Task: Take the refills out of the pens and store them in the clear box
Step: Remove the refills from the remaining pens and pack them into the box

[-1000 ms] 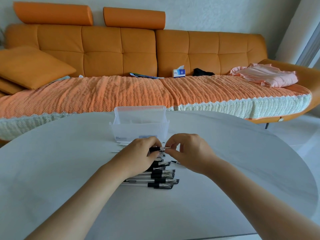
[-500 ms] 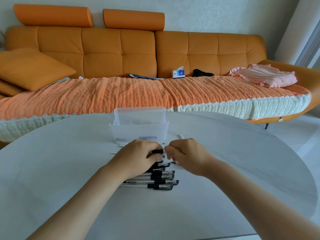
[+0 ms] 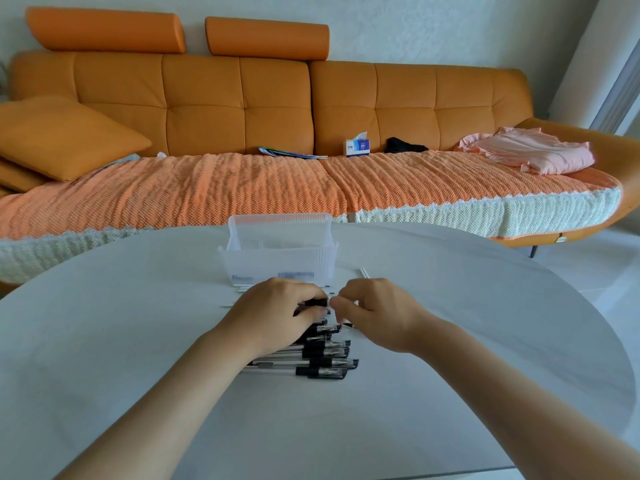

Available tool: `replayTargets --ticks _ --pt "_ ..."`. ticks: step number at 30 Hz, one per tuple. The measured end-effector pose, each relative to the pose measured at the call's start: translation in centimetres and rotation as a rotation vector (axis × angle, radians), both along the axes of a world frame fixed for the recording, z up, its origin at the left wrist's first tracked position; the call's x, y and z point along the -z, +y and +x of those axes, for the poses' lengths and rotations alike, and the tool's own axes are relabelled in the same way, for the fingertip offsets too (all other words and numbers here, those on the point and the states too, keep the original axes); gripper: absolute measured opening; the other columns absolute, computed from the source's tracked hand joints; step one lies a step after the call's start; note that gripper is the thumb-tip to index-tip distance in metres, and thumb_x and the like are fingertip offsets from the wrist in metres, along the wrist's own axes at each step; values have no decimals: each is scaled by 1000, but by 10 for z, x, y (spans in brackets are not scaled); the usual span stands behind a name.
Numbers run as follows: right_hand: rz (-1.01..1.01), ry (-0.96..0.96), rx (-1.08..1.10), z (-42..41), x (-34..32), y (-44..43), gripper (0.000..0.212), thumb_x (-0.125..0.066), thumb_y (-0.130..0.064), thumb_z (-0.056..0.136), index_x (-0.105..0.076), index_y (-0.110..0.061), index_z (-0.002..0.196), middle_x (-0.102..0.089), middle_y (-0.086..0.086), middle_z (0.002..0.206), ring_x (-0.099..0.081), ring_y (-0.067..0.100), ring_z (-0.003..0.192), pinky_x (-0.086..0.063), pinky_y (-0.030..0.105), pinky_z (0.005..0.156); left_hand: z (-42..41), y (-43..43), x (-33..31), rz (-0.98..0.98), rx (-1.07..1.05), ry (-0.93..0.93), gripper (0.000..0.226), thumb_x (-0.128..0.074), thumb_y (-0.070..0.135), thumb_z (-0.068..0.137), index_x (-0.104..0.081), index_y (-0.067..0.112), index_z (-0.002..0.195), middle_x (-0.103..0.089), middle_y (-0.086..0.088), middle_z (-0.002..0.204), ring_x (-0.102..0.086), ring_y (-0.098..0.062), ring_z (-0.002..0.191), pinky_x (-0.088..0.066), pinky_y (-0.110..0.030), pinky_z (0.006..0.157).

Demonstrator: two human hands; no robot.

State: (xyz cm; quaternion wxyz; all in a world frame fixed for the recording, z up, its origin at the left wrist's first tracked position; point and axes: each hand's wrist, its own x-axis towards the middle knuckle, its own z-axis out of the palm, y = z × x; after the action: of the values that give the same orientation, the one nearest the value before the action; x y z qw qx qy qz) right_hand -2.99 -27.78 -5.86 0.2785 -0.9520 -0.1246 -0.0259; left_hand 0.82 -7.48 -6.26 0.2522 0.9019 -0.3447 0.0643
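Centre frame: left hand [image 3: 277, 318] grips black-and-clear plastic pen [image 3: 316, 302], right hand [image 3: 379, 315] pinches its tip; I fear a slip scattering the pen pile [image 3: 325, 367] below.

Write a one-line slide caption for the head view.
Left grip and right grip pinch one pen by the pen row; clear box stands beyond.

Pens [image 3: 323, 363]: clear barrels, black grips, stacked flat under and nearer than the left hand [image 3: 277, 317], which grips one pen [image 3: 316, 302]. Clear box [image 3: 277, 263]: ribbed, upright, just beyond that hand. Refills [image 3: 363, 273]: thin, white, loose beside the box.
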Motion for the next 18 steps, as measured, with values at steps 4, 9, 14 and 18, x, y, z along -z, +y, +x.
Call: replayTargets --ticks 4,9,14,18 --pt "22 -85 -6 -1 -3 4 26 -49 -36 98 -61 -29 76 -57 -14 74 -51 -1 69 -32 18 58 1 -2 1 -37 16 25 15 -56 32 96 -70 33 102 -59 23 76 -56 -1 75 -39 -18 63" --pt "92 28 19 -1 -4 3 30 -48 -40 99 -63 -24 78 -53 -26 60 -47 0 54 -30 16 52 0 -2 -1 -5 -30 -43 11 -61 39 92 -68 38 100 -64 21 88 -54 1 77 -45 -22 67" --pt "132 51 27 1 -5 3 22 -53 -32 97 -57 -30 75 -54 -25 60 -45 2 54 -35 23 56 0 -2 1 -53 -43 -45 13 -66 38 89 -68 39 102 -57 27 81 -51 10 72 -33 -13 60" --pt "125 3 12 0 -6 1 19 -50 -31 99 -57 -29 81 -56 -19 66 -46 5 57 -38 24 58 2 -4 0 -144 -27 4 12 -68 35 88 -70 37 99 -63 23 86 -56 5 82 -42 -16 66"
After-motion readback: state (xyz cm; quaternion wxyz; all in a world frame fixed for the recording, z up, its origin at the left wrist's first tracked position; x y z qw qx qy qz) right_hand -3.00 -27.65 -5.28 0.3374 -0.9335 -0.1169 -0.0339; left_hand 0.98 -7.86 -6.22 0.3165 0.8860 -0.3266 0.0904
